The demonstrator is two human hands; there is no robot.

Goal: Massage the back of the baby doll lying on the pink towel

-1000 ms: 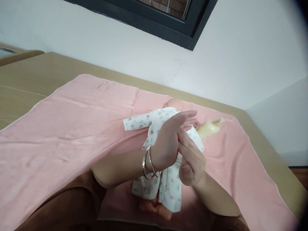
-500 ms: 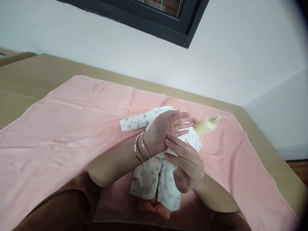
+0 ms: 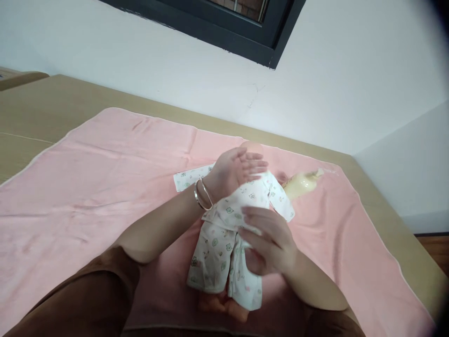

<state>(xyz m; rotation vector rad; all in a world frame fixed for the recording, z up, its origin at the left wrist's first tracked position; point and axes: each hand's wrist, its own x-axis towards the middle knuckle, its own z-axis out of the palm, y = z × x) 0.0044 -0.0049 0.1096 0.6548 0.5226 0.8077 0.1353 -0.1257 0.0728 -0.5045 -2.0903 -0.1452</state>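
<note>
A baby doll (image 3: 251, 147) in a white patterned top (image 3: 252, 196) and matching trousers (image 3: 212, 260) lies on its back on a pink blanket (image 3: 105, 187). Over its upper chest is my left hand (image 3: 238, 171), palm turned up, fingers stretched out and slightly blurred, nothing in it. Two bangles circle that wrist. My right hand (image 3: 270, 238) hovers above the doll's waist, its fingers loosely curved and apart, smeared by motion; I see nothing held. The hands are apart from each other. Most of the doll's head is hidden behind my left hand.
A pale yellow pump bottle (image 3: 302, 184) lies on its side by the doll's sleeve. The blanket covers much of a wooden table (image 3: 45, 103), which meets a white wall (image 3: 210, 79) with a dark window frame (image 3: 224, 35).
My hands were touching, right fingertips at the base of my left palm. Now they have separated: the left has moved up and slightly left, the right a little down and left.
</note>
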